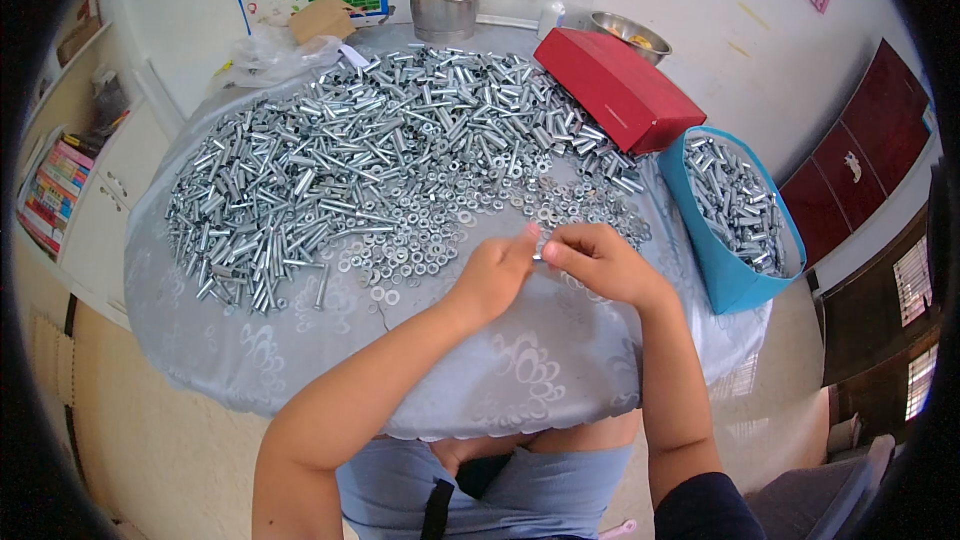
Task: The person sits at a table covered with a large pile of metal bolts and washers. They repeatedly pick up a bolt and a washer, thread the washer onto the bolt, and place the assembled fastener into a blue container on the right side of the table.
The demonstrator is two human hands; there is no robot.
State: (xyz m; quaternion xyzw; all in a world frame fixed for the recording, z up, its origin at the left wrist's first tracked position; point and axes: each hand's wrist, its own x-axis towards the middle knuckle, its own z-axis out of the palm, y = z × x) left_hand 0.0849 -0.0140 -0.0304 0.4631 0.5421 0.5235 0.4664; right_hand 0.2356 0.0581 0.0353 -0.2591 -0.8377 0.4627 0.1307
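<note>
My left hand (500,272) and my right hand (602,260) meet over the near part of the table, fingers closed and almost touching. A small silver metal piece (538,257) shows between their fingertips, mostly hidden, so its exact kind is unclear. Just beyond my hands lie loose washers and nuts (410,245). Behind and to the left spreads a large heap of silver bolts and metal sleeves (330,140). To the right of my right hand stands a blue fabric bin (722,260) filled with assembled-looking metal fasteners (738,205).
A red box (620,90) rests at the heap's right edge. Along the back are a lidded steel pot (446,5), a spray bottle (553,10), a metal bowl (645,45) and a clear plastic bag (275,62). A silvery patterned cloth (330,365) covers the round table.
</note>
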